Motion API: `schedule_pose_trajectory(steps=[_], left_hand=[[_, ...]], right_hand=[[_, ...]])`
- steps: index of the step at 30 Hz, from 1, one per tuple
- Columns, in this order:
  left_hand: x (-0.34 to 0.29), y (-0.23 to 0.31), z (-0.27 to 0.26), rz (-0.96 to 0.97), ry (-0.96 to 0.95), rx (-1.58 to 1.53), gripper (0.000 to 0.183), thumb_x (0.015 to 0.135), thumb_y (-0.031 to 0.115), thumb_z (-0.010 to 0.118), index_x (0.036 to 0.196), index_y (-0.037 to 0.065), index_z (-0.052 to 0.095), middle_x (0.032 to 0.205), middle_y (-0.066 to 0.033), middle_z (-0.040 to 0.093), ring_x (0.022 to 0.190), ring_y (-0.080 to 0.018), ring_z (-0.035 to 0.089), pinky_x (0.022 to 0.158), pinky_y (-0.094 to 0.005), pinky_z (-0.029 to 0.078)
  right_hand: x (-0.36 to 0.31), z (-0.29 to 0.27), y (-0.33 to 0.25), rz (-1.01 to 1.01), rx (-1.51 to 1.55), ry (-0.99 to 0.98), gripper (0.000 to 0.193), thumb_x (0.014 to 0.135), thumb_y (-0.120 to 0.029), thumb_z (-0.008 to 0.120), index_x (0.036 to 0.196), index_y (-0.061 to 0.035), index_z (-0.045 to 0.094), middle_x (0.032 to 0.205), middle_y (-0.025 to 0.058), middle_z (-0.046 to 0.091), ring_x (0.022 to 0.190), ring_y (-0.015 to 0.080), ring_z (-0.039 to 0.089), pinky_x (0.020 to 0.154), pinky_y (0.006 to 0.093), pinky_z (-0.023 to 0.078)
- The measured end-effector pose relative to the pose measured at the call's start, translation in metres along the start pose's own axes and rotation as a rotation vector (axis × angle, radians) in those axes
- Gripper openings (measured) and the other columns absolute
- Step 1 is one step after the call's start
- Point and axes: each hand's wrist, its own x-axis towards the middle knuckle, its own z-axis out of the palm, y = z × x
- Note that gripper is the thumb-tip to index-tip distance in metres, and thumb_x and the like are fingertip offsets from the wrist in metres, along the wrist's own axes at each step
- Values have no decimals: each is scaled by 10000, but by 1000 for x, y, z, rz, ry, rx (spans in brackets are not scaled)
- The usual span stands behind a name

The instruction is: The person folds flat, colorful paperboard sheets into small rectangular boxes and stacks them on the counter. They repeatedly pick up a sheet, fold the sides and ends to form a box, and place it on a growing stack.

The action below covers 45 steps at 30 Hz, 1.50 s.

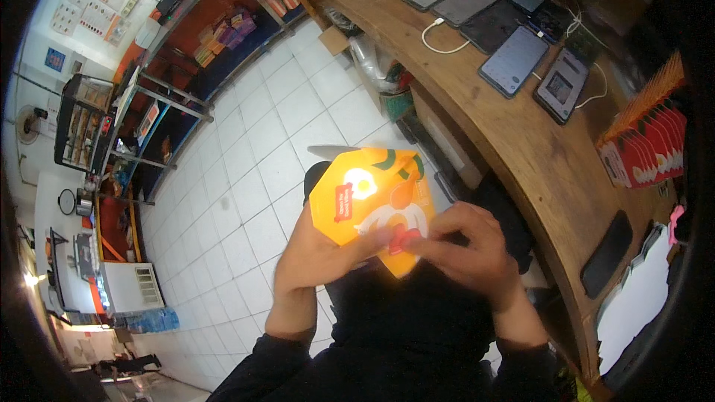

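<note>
A yellow-orange carton (339, 216) printed with a fried egg and a white-clad figure is held up in front of my lap. My left hand (309, 257) grips its left and lower side, the thumb lying across the printed face. On the carton's lower right edge, by a red patch, the fingers of my right hand (477, 249) are pinched together. A grey flat pointed piece (331, 152) sticks out beyond the carton's upper left edge; whether it is a flap or a separate thing, I cannot tell. Beneath the carton, my left fingers are hidden.
To my right curves a wooden table (536, 171) bearing several phones (514, 59), white charging cables (447, 50), a row of red cartons (644, 149), a dark phone-like slab (607, 253) and white sheets (633, 301). Metal shelving (167, 89) stands across the tiled floor (238, 156).
</note>
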Motion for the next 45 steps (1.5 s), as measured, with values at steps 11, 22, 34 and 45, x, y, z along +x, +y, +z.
schedule_pose_trajectory(steps=[11, 22, 34, 45], left_hand=[[4, -17, 54, -131, 342, 8, 432, 1039, 214, 755, 1364, -23, 599, 1232, -99, 728, 1089, -156, 707, 947, -307, 578], [-9, -18, 57, 22, 321, -12, 490, 966, 210, 834, 1356, -14, 639, 1297, -136, 730, 1138, -205, 727, 958, -352, 597], [-4, 1, 39, 74, 46, 392, 538, 892, 61, 868, 1365, 9, 618, 1225, -154, 763, 1124, -245, 757, 969, -360, 606], [8, 4, 20, -40, -747, 755, 527, 1046, 402, 687, 1312, -33, 552, 761, -243, 709, 769, -447, 731, 676, -509, 584]], right_hand=[[4, 58, 4, 451, 269, 595, 192, 860, -41, 866, 846, -32, 675, 975, 36, 461, 738, 80, 444, 566, 219, 395], [10, 34, -21, 476, 336, 529, 191, 891, -21, 830, 839, -19, 647, 1011, 66, 461, 834, 111, 505, 636, 229, 467], [12, 15, 0, 310, 363, 466, 434, 831, -127, 949, 1074, -69, 594, 919, 59, 580, 739, 118, 533, 658, 243, 452], [0, -18, 26, 300, 112, -197, 328, 846, -251, 907, 912, -47, 658, 1124, 148, 649, 700, 195, 671, 625, 317, 545]])
